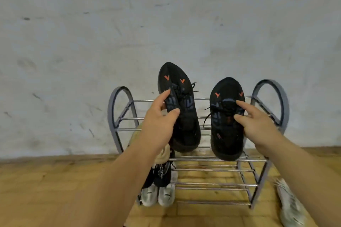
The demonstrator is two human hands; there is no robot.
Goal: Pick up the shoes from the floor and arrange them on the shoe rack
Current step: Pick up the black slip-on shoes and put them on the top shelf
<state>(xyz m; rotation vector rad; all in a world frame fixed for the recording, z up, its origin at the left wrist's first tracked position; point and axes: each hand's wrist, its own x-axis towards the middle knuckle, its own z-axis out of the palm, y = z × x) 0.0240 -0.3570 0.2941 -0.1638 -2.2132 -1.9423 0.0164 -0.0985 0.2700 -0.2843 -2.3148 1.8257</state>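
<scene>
Nearest, two bare forearms reach forward over a floor of worn yellowish-brown tiles (55, 190). Low on the right, a pale mesh sneaker (289, 206) lies on that floor just beside the rack's leg, blurred. On the lowest tier sit a pair of white sneakers (157, 196), toes outward, with a pair of black slip-on shoes (159, 174) on the tier above and something beige and soft above those, partly hidden by the left arm.

Further on, the left hand (156, 125) grips the left black knit sneaker (180, 108) by its side, thumb across the laces, lifting it tilted, toe toward the wall. The right hand (258, 125) clasps the right black knit sneaker (227, 120), whose heel meets the top tier's front rods. Both shoes carry small orange chevron marks and loose black laces.

They hover over the metal shoe rack (210, 160), made of thin chrome rods between grey arched end frames. Behind stands a scuffed whitish plaster wall (110, 33).
</scene>
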